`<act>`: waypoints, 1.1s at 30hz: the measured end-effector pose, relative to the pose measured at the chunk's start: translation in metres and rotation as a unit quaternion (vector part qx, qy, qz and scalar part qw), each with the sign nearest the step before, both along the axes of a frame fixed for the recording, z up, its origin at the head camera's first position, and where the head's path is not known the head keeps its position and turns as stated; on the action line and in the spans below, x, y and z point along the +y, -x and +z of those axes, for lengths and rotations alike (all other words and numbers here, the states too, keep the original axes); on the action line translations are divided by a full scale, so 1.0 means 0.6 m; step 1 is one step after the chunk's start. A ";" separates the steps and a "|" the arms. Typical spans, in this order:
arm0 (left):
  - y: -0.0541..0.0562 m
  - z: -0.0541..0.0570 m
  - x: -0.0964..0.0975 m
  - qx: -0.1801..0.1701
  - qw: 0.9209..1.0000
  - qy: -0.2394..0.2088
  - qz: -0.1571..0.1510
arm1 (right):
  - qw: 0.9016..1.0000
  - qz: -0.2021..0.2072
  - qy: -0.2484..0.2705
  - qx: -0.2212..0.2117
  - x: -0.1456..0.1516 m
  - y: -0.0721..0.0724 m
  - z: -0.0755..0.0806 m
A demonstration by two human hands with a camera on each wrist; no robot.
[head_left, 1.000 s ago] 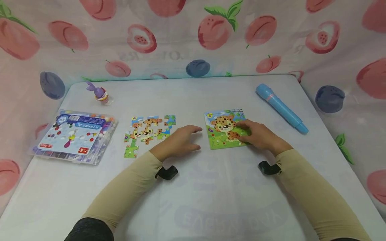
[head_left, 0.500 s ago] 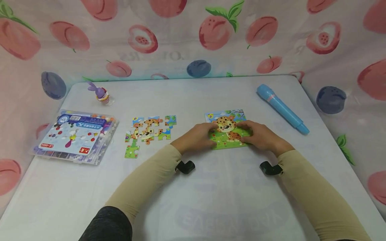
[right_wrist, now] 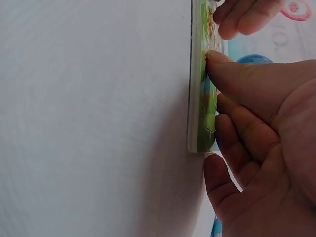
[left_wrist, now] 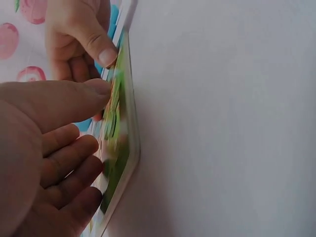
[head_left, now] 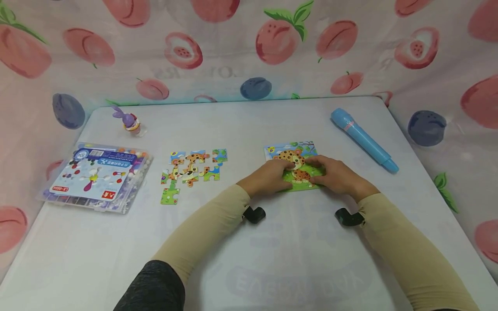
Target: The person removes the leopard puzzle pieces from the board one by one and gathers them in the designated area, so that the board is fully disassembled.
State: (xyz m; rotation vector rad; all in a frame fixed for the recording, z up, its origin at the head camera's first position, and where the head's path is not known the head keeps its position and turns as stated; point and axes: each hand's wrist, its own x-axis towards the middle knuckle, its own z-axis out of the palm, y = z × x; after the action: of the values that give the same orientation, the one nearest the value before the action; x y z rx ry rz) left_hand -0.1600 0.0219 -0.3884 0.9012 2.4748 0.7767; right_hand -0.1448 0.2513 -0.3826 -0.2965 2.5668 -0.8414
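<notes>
A square jigsaw puzzle (head_left: 300,176) with a leopard cub on green grass lies flat on the white table. My left hand (head_left: 269,178) reaches over its left half, fingers loosely bent and covering part of the picture. In the left wrist view, the thumb (left_wrist: 101,88) is at the puzzle's surface and the other fingertips hover close to it. My right hand (head_left: 337,175) is at the right edge. Seen from the right wrist, its thumb (right_wrist: 222,61) touches the picture, with the fingers lying along the board's side. Whether either hand pinches a piece is hidden.
Several joined and loose puzzle pieces (head_left: 189,174) lie left of the puzzle. Farther left is a clear plastic box (head_left: 93,177) with a blue label, and behind it a small purple figurine (head_left: 127,120). A blue microphone-shaped object (head_left: 363,139) lies at the back right.
My left hand has moved right, from between the loose pieces and the puzzle to over the puzzle's left half. The right hand has stayed at the puzzle's right edge.
</notes>
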 end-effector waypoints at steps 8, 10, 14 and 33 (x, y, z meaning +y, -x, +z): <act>-0.003 -0.005 0.016 0.042 0.999 0.003 -0.007 | 1.000 0.000 -0.002 0.002 -0.001 0.000 -0.001; -0.003 -0.005 0.019 0.048 0.999 0.003 -0.005 | 1.000 0.002 -0.001 0.003 0.000 0.000 -0.001; -0.004 -0.005 0.025 0.046 0.999 0.020 0.010 | 1.000 0.005 0.002 0.007 0.001 0.000 -0.002; -0.010 -0.003 0.029 0.016 1.000 -0.001 0.006 | 1.000 0.002 -0.004 0.005 0.000 0.001 -0.001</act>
State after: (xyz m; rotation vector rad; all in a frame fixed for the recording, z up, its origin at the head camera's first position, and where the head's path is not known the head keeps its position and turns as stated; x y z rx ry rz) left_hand -0.1538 0.0395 -0.3903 0.9066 2.5109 0.7740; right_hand -0.1452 0.2510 -0.3830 -0.3041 2.5779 -0.8303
